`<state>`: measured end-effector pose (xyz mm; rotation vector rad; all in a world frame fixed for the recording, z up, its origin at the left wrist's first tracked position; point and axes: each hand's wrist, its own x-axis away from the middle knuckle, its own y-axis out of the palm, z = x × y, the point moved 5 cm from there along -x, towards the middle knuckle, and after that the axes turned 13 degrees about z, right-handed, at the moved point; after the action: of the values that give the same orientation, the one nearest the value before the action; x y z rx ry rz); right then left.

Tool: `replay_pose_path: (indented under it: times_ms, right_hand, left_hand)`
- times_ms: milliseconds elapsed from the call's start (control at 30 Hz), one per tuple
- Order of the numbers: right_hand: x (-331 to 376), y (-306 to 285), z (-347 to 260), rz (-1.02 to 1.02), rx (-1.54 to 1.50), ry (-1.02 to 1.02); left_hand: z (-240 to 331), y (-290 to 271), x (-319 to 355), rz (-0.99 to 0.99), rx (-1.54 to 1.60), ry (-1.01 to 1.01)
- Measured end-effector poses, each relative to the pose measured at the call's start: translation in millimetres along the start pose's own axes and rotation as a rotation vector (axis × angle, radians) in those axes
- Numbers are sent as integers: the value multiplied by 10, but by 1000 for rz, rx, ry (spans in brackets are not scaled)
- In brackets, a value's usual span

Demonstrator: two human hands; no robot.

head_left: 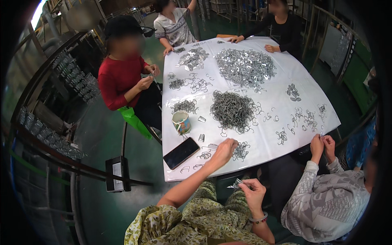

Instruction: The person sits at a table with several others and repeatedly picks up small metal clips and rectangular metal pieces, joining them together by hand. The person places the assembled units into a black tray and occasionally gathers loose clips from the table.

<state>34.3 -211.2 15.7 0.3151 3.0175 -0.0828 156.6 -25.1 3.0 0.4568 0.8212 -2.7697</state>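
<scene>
My left hand [223, 153] reaches over the near edge of the white-covered table [281, 141]. Its fingertips are pinched together at the left side of a small pile of wire hooks [241, 151]; what lies between them is too small to tell. Over my lap, my right hand [254, 195] pinches a small shiny metal clip [237, 184] between thumb and fingers, with thin pointed bits showing at its end. A black phone [181, 153] lies left of my left hand, with a few loose hooks and flat clips beside it.
A dark heap of hooks [232, 109] sits mid-table, with a larger shiny heap [245, 67] behind it. A small tub [181, 122] stands beyond the phone. Co-workers surround the table; one in grey [326, 200] works close on my right. A black bin [118, 174] stands at left.
</scene>
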Motion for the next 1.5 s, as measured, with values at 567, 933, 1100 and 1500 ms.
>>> replay_pose_path:
  times_ms: [567, 933, 1100, 1500]
  right_hand:
    - [143, -130, -95, 99, -124, 92]
    - [73, -142, -77, 173, -50, -6]
    - [83, -144, -135, 144, -13, -30]
    - [-144, -562, -203, 255, -84, -86]
  left_hand:
    - [992, -448, 930, -139, 273, 165]
    - [1002, -239, 986, -74, 360, 172]
    - [945, -259, 1048, -60, 406, 141]
    - [965, -343, 1014, 49, 544, 271]
